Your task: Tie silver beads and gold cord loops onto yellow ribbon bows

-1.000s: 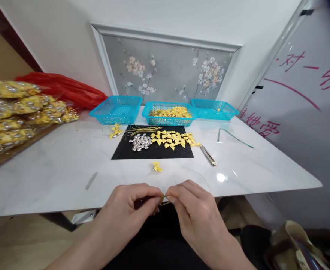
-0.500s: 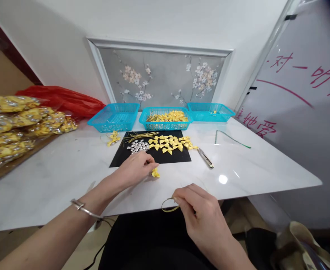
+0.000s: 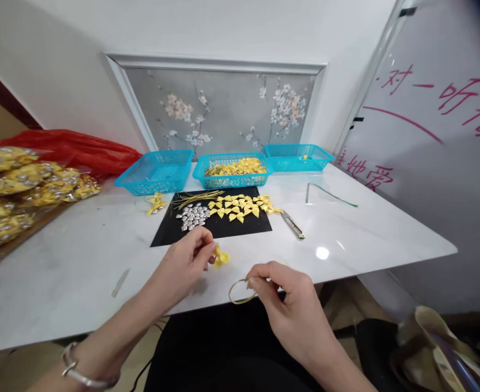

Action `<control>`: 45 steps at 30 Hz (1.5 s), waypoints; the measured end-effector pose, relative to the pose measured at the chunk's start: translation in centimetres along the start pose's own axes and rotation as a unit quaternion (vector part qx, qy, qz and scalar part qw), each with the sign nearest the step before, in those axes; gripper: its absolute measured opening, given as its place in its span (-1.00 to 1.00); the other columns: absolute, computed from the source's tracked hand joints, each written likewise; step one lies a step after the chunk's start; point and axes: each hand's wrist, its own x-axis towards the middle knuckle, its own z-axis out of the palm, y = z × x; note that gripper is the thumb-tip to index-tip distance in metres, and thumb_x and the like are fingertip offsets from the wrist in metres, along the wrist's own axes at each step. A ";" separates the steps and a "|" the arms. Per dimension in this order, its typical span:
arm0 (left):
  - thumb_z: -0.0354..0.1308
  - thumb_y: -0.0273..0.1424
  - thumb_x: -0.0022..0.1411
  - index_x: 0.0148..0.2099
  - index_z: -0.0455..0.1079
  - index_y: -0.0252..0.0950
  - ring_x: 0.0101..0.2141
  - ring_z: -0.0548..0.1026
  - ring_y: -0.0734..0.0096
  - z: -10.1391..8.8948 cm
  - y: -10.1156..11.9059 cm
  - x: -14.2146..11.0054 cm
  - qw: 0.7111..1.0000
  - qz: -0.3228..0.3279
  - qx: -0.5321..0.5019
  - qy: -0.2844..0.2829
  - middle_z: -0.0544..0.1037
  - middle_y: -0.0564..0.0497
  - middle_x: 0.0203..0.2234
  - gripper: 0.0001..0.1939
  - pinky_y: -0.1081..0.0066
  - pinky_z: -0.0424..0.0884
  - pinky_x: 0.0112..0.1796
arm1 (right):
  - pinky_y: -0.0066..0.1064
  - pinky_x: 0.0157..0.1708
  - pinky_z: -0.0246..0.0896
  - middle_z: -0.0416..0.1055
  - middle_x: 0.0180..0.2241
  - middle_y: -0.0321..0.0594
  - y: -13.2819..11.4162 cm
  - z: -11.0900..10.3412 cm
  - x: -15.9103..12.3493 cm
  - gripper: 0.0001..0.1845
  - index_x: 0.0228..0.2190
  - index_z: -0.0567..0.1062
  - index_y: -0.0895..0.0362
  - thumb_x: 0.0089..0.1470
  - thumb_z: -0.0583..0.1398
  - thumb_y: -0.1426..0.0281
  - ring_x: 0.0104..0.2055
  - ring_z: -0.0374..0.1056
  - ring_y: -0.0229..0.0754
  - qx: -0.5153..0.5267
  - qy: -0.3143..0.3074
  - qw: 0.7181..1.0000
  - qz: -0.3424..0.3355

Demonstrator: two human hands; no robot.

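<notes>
Left hand (image 3: pixel 189 252) pinches yellow bow (image 3: pixel 222 258), probably light, crushable, best held mid-bow; right hand (image 3: pixel 287 305) pinches cord loop (image 3: pixel 242 302) left of its knuckles, likely springy.

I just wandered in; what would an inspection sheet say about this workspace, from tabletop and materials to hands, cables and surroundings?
Surface: white, glossy table, bearing a black mat.
Job's things: silver beads, yellow bows and thin strips on the mat; more yellow pieces in the middle blue basket.
Clutter: utility knife beside the mat; green strip farther right.
Hands: left hand pinches a yellow piece; right hand pinches a thin loop.
Cables: one dark cord below the table's near edge; its ends can't be made out.
Surroundings: framed flower picture behind; whiteboard with red writing at right.
</notes>
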 end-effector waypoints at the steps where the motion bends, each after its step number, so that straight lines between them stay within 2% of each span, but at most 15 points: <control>1: 0.02 -0.31 0.40 -0.25 0.23 -0.18 -0.47 0.54 0.40 0.2 0.4 -0.9 0.999 0.003 -0.033 0.009 0.48 0.15 -0.49 -0.87 0.37 0.54 -0.40 | -0.49 -0.45 0.19 0.46 -0.48 -0.32 -0.2 0.1 0.1 -0.79 -0.40 0.51 0.12 0.25 0.13 0.48 -0.44 0.35 -0.28 0.011 0.001 1.000 0.006; 4: 0.03 -0.28 0.38 -0.14 0.25 -0.15 -0.44 0.60 0.41 0.7 1.7 -3.4 0.994 0.005 -0.106 0.030 0.54 0.14 -0.40 -0.92 0.39 0.59 -0.35 | -0.48 -0.43 0.20 0.47 -0.45 -0.31 -0.8 0.4 0.3 -0.80 -0.37 0.53 0.13 0.25 0.13 0.50 -0.42 0.35 -0.27 0.016 0.008 1.000 -0.007; 6: 0.05 -0.34 0.36 -0.17 0.35 -0.13 -0.43 0.59 0.44 0.7 2.6 -4.7 0.991 0.020 -0.129 0.039 0.53 0.15 -0.43 -0.94 0.45 0.57 -0.35 | -0.47 -0.41 0.22 0.48 -0.42 -0.29 -1.1 0.5 0.1 -0.79 -0.35 0.54 0.14 0.25 0.12 0.53 -0.38 0.36 -0.26 -0.006 0.011 1.000 -0.028; 8: 0.06 -0.43 0.33 -0.24 0.45 -0.13 -0.43 0.57 0.46 0.5 3.4 -5.6 0.988 0.054 -0.131 0.054 0.55 0.14 -0.43 -0.85 0.50 0.53 -0.36 | -0.45 -0.38 0.25 0.49 -0.41 -0.28 -1.4 0.5 -0.2 -0.78 -0.33 0.54 0.14 0.25 0.11 0.57 -0.36 0.37 -0.25 -0.028 0.015 0.998 -0.052; 10: 0.07 -0.50 0.29 -0.27 0.51 -0.12 -0.44 0.56 0.47 0.1 4.0 -6.0 0.987 0.081 -0.120 0.070 0.59 0.13 -0.40 -0.78 0.52 0.51 -0.38 | -0.43 -0.36 0.28 0.49 -0.41 -0.28 -1.7 0.5 -0.3 -0.77 -0.34 0.53 0.13 0.25 0.12 0.60 -0.34 0.36 -0.23 -0.045 0.025 0.996 -0.074; 13: 0.08 -0.52 0.27 -0.28 0.54 -0.13 -0.38 0.59 0.43 -0.2 4.5 -6.4 0.986 0.089 -0.113 0.087 0.63 0.10 -0.34 -0.77 0.51 0.52 -0.35 | -0.41 -0.30 0.35 0.53 -0.38 -0.28 -2.3 0.3 -0.3 -0.76 -0.35 0.52 0.13 0.23 0.13 0.64 -0.28 0.36 -0.21 -0.073 0.054 0.989 -0.116; 16: 0.09 -0.53 0.27 -0.26 0.53 -0.11 -0.31 0.61 0.39 -0.2 4.5 -6.7 0.985 0.096 -0.109 0.090 0.64 0.10 -0.29 -0.77 0.50 0.54 -0.29 | -0.39 -0.23 0.42 0.58 -0.33 -0.28 -2.7 0.3 -0.1 -0.76 -0.32 0.55 0.14 0.21 0.16 0.67 -0.24 0.39 -0.20 -0.105 0.081 0.977 -0.165; 20: 0.06 -0.55 0.29 -0.25 0.51 -0.10 -0.31 0.60 0.41 -0.1 4.4 -7.0 0.985 0.123 -0.078 0.094 0.63 0.11 -0.29 -0.74 0.51 0.54 -0.30 | -0.38 -0.08 0.49 0.61 -0.22 -0.23 -3.1 0.2 -0.2 -0.75 -0.28 0.60 0.17 0.18 0.18 0.69 -0.15 0.47 -0.20 -0.139 0.108 0.964 -0.201; 23: 0.04 -0.56 0.30 -0.27 0.50 -0.11 -0.29 0.61 0.40 -0.2 4.6 -7.2 0.983 0.143 -0.047 0.104 0.63 0.09 -0.27 -0.73 0.51 0.54 -0.29 | -0.44 -0.03 0.49 0.62 -0.18 -0.20 -3.3 0.2 -0.4 -0.74 -0.28 0.62 0.19 0.16 0.18 0.69 -0.10 0.52 -0.21 -0.151 0.115 0.959 -0.208; 27: 0.07 -0.57 0.27 -0.24 0.51 -0.08 -0.28 0.62 0.44 -0.4 4.8 -7.5 0.980 0.150 -0.043 0.120 0.63 0.12 -0.26 -0.72 0.56 0.55 -0.25 | -0.60 -0.07 0.48 0.63 -0.19 -0.14 -3.3 0.4 -0.5 -0.73 -0.30 0.65 0.22 0.16 0.16 0.67 -0.15 0.57 -0.27 -0.133 0.102 0.969 -0.182; 34: 0.18 -0.50 0.23 -0.13 0.46 0.00 -0.21 0.62 0.37 0.1 4.4 -8.1 0.983 0.117 -0.099 0.105 0.62 0.12 -0.18 -0.76 0.49 0.60 -0.23 | -0.67 -0.12 0.47 0.62 -0.24 -0.13 -3.6 0.8 -0.1 -0.74 -0.31 0.65 0.24 0.13 0.17 0.70 -0.20 0.57 -0.31 -0.089 0.108 0.974 -0.179; 41: 0.19 -0.50 0.21 -0.29 0.50 -0.05 -0.31 0.63 0.37 0.4 5.2 -7.7 0.976 0.118 -0.086 0.160 0.64 0.13 -0.32 -0.82 0.45 0.58 -0.33 | -0.60 -0.12 0.50 0.61 -0.26 -0.13 -4.2 1.1 -0.2 -0.74 -0.30 0.63 0.23 0.11 0.18 0.71 -0.21 0.55 -0.28 -0.072 0.122 0.972 -0.186; 45: 0.20 -0.47 0.20 -0.31 0.52 -0.03 -0.32 0.63 0.37 0.2 4.9 -7.9 0.976 0.097 -0.087 0.177 0.65 0.16 -0.32 -0.82 0.47 0.57 -0.37 | -0.52 -0.14 0.53 0.59 -0.27 -0.10 -4.3 1.3 -0.1 -0.72 -0.29 0.62 0.23 0.12 0.16 0.73 -0.22 0.54 -0.24 -0.069 0.120 0.970 -0.198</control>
